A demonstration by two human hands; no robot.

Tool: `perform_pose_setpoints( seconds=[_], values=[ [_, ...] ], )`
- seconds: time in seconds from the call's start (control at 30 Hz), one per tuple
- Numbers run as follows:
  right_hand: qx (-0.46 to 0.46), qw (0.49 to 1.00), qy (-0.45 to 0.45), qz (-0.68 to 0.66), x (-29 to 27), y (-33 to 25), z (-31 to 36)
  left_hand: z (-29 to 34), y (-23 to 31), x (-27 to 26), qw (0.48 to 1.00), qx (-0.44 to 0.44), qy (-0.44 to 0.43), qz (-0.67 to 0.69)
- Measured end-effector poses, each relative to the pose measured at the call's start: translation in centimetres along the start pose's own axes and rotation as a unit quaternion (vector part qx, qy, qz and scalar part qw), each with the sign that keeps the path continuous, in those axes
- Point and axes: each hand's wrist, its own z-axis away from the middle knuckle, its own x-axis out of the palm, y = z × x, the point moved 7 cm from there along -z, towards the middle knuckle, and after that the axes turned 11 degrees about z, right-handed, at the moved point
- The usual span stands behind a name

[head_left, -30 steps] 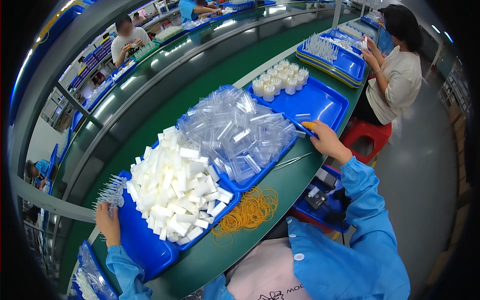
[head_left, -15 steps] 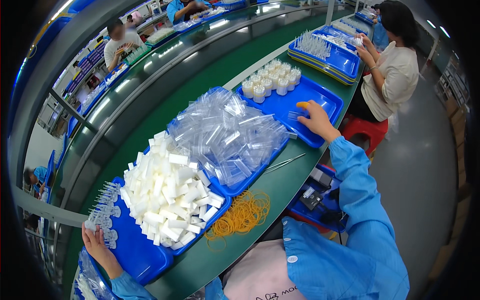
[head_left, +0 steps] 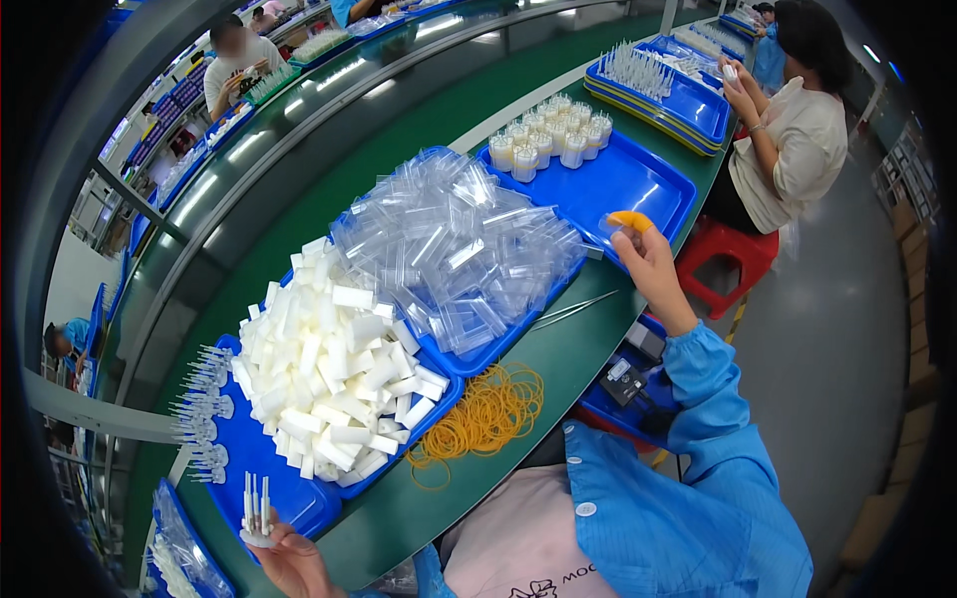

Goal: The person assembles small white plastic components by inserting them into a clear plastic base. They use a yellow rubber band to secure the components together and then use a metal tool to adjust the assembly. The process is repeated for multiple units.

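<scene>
Now left hand (head_left: 299, 563), lower left of frame, has drawn a white pronged piece (head_left: 256, 525) away from the pronged row (head_left: 204, 419), grip holding it; right hand (head_left: 650, 265), right of centre, grip narrow, seemingly on clear plastic (head_left: 610, 223): both hands look loaded.

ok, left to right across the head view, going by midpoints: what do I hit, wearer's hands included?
Row of translucent pronged plastic parts, left hand holding a pale pronged plastic piece, heap of white rectangular blocks, tangle of orange rubber bands, slim metal tweezers, right hand, red plastic stool.
</scene>
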Motion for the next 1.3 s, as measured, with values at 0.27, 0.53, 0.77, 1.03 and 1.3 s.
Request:
perform_pose_setpoints(
  seconds=[0.27,0.53,0.77,1.03,1.3],
  values=[
    [-0.159,0.956,0.13,0.208,1.0,-1.8,1.8,0.2,-3.9,0.4,0.994,-0.015,-0.006,0.105],
    [-0.179,0.937,0.136,0.268,1.5,-1.9,2.2,0.5,-3.8,0.8,0.991,-0.016,-0.013,0.132],
    [-0.039,0.991,0.124,-0.032,-0.5,0.2,2.2,0.5,-3.9,0.5,0.992,-0.005,0.005,0.129],
    [-0.28,0.923,-0.127,0.231,4.9,-4.7,9.0,0.8,-4.6,0.0,0.996,0.027,0.025,0.076],
    [-0.255,0.902,-0.176,0.3,5.6,-7.4,9.8,2.4,-4.2,-0.3,0.974,0.107,0.023,-0.199]
  ],
)
